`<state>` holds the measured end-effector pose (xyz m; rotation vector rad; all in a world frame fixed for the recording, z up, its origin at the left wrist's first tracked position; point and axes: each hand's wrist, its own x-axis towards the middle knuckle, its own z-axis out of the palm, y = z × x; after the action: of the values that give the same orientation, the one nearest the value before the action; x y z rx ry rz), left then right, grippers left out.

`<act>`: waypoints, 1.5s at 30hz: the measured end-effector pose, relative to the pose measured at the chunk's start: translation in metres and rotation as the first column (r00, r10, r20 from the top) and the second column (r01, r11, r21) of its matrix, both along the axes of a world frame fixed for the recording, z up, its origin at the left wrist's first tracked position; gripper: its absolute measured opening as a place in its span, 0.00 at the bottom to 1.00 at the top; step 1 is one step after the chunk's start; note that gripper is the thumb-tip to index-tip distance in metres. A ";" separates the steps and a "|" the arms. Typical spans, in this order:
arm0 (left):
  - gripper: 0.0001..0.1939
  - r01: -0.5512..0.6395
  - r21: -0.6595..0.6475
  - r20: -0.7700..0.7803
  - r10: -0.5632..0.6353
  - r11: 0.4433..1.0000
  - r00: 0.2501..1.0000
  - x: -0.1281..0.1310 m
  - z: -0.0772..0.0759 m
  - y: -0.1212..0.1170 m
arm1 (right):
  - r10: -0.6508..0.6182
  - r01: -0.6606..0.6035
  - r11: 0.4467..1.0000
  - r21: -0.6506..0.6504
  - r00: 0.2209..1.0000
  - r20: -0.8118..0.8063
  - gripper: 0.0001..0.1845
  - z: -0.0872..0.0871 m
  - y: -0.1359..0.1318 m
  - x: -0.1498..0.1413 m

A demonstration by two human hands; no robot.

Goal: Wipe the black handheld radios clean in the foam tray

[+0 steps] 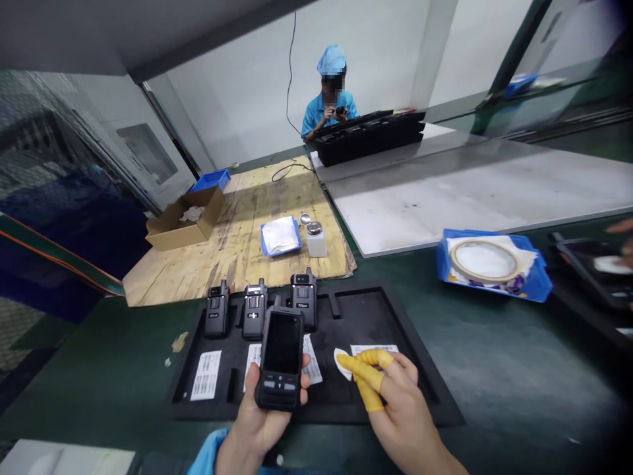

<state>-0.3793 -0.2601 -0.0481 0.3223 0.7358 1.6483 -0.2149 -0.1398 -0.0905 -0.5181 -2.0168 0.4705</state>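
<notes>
My left hand (pixel 257 419) is wrapped round a black two-way radio (pixel 281 359), its dark screen and keys facing up. My right hand (pixel 395 389), with yellow finger cots on several fingers, pinches a small white cotton pad (pixel 343 364) a little right of the radio. Both hands are over a black foam tray (pixel 425 402). Along the tray's far side lie three more radios, a left one (pixel 217 313), a middle one (pixel 254 311) and a right one (pixel 303 303), backs up. White barcode labels (pixel 206 376) lie in the tray; the held radio partly hides some.
Beyond the tray stand a white pump bottle (pixel 316 243) and a blue tray of white sheets (pixel 281 236). A cardboard box (pixel 185 221) sits at left. Rightward is a blue bin (pixel 494 267) with a tape roll. Another person's hand (pixel 626 241) shows at the right edge; a co-worker (pixel 330 99) sits across.
</notes>
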 end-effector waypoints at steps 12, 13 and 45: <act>0.29 -0.375 0.278 -0.875 0.072 0.884 -0.479 -0.004 0.008 0.003 | -0.201 0.203 0.979 -0.018 0.978 0.062 0.17 -0.025 0.022 0.030; 0.28 -0.344 0.298 -0.853 0.086 0.891 -0.515 -0.003 0.008 0.003 | -0.200 0.202 0.979 -0.020 0.977 0.068 0.17 -0.025 0.022 0.030; 0.23 -0.116 0.231 -0.877 0.155 0.966 -0.454 0.006 0.002 0.014 | -0.032 0.038 0.999 -0.036 0.988 0.149 0.24 0.023 0.035 0.020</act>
<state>-0.3736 -0.2461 -0.0466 2.0697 2.2285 1.0923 -0.1945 -0.1052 -0.0677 -0.6273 -2.1404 0.4621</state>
